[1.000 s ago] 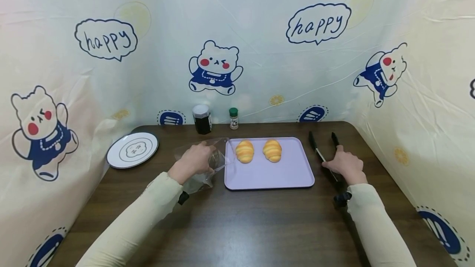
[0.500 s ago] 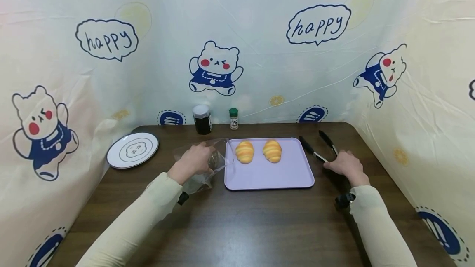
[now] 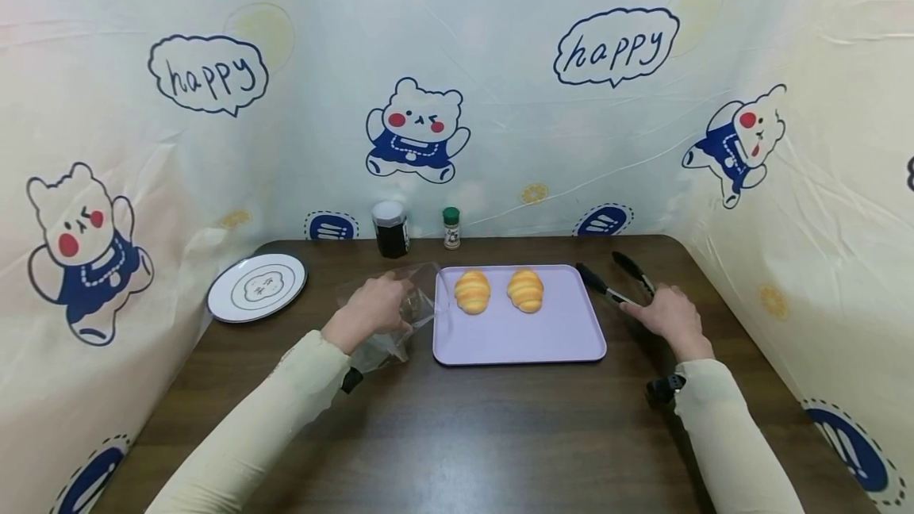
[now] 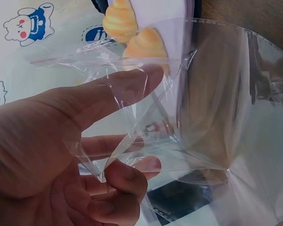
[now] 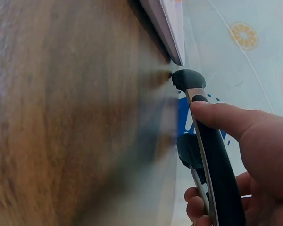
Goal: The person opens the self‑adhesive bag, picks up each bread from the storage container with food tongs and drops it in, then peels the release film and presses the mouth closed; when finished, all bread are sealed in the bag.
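Tongs (image 5: 220, 162) | our right hand (image 3: 670, 316) gripped them near the table's (image 3: 724, 331) right edge | our left hand (image 3: 371, 310) held the clear bag (image 4: 210, 94) | light, even squeezing, we judged, suited

Tongs (image 3: 603, 287) swung left, black ends nearer tray (image 3: 517, 339).

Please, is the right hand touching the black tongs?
Touching: in the right wrist view, the right hand has its thumb on one arm of the black tongs.
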Motion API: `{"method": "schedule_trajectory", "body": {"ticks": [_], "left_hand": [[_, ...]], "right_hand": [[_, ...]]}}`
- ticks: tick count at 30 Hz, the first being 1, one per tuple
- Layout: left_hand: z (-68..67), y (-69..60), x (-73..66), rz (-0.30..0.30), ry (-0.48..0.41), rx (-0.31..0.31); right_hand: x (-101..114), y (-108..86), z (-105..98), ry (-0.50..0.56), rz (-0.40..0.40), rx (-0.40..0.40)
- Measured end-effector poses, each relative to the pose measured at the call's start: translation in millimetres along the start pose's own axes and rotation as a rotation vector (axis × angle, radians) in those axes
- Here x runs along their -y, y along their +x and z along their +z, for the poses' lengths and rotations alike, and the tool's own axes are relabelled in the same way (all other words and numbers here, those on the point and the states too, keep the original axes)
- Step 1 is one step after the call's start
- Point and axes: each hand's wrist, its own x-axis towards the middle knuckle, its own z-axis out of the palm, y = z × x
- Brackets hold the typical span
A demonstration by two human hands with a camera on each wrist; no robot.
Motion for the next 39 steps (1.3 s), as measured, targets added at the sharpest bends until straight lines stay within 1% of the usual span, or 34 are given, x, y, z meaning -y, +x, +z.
{"method": "schedule_trajectory", "body": {"ticks": [3,6,11,16,22,27,32,34,39], "left_hand": [[0.3,0.3,-0.3,-0.003,-0.011,0.007],[0.1,0.8,-0.4,-0.012,-0.017,0.015],[0.4,1.6,0.5,-0.024,-0.009,0.008],[1.2,2.0,0.8,-0.021,0.0,0.007],[0.3,1.9,1.5,-0.014,0.005,0.002],[0.5,2.0,4.7,-0.007,0.026,-0.017],[2.4,3.7,8.4,0.004,0.058,-0.033],[3.0,4.6,9.3,0.003,0.053,-0.026],[4.4,6.0,9.2,0.011,0.006,0.009]], "right_hand": [[-1.2,-1.2,-3.2,0.005,-0.02,-0.023],[-0.1,-3.3,-8.4,0.009,-0.061,-0.056],[8.7,-6.7,-18.0,-0.002,-0.134,-0.086],[25.9,-10.9,-25.1,-0.011,-0.201,-0.074],[55.6,-16.8,-29.3,-0.014,-0.313,-0.06],[79.4,-19.6,-27.2,-0.046,-0.369,-0.035],[96.4,-19.1,-19.3,-0.083,-0.434,-0.008],[102.8,-19.2,-16.2,-0.104,-0.472,-0.007],[117.7,-19.7,-10.1,-0.139,-0.551,-0.003]]}}
